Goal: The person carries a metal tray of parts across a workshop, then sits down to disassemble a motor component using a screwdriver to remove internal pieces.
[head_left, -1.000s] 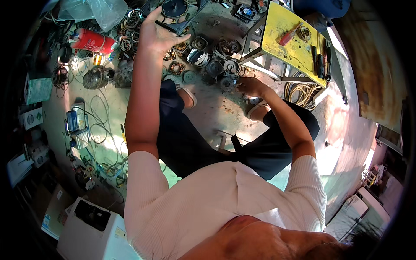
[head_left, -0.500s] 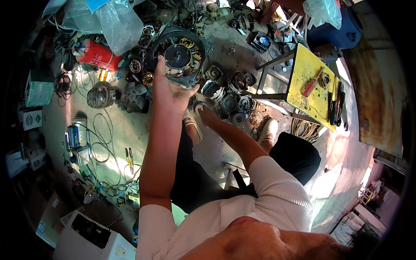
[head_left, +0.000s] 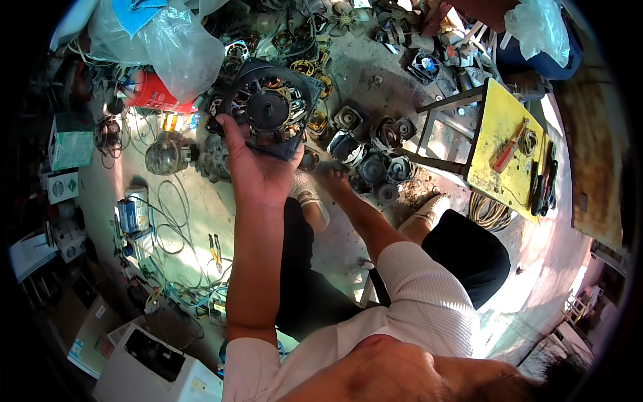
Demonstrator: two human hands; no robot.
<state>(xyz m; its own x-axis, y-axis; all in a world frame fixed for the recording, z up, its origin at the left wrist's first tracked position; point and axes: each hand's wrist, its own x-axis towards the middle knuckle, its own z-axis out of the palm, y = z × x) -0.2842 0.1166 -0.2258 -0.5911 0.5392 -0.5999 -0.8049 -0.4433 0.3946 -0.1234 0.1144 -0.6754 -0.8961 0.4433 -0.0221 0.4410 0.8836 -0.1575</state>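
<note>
Lifted clear of the heap now: black fan frame [head_left: 268, 110], which half a second back was only just coming up. I am holding it out in front of me in my left hand [head_left: 258, 175], fingers wrapped round its lower edge, hub facing me. My right hand [head_left: 335, 179] is reaching down toward the small motors [head_left: 375, 164] on the floor; whether it is grasping anything, I cannot tell. Yellow stool [head_left: 502, 134] is standing off to the right, tools on top.

Person's clothing: white ribbed shirt with sleeves [head_left: 429, 295] rolled to elbows, black trousers [head_left: 462, 251], pale sandals [head_left: 309, 197].
</note>
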